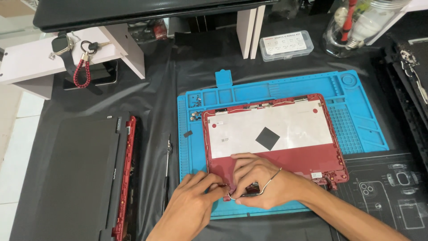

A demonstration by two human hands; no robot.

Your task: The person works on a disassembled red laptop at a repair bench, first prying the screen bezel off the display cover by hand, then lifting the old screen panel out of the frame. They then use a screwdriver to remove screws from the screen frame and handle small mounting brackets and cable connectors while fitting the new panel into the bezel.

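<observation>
Red laptop lid shell (285, 156) lying flat and inside-up on a blue work mat (356, 120), near corner at the mat's front edge. Silver sheet across most of the shell's inside, with a black square patch (267, 138) near its middle. Near left corner covered by both hands, so the hinge part there only half seen: a dark metal piece (252, 189) peeping between the fingers, shape hard to make out. Left hand (196, 201) with fingers pinched together at that corner, on what cannot be told. Right hand (258, 178) curled down over the same spot, fingertips pressed on the shell and the dark piece. Thin pale wire (269, 180) looping over the back of the right hand, both ends lost under the fingers. Both forearms cut off by the bottom of the view.

Small trays moulded into the mat's far and left rim; a few tiny dark screws (195, 101) in the upper left trays, count not readable. Clear plastic parts box (286, 45) beyond the mat, lid shut, contents too small to tell. Clear jar (352, 27) at the far right with a red-handled tool and pale items inside, top cut off.

Left of the mat, a thin dark tool (167, 160) on the black table (156, 89) cover, then a dark laptop body (80, 174) with a red edge. Farther left, a white shelf (31, 62) bearing a watch (60, 44) and keys on a red braided loop (81, 71).
</observation>
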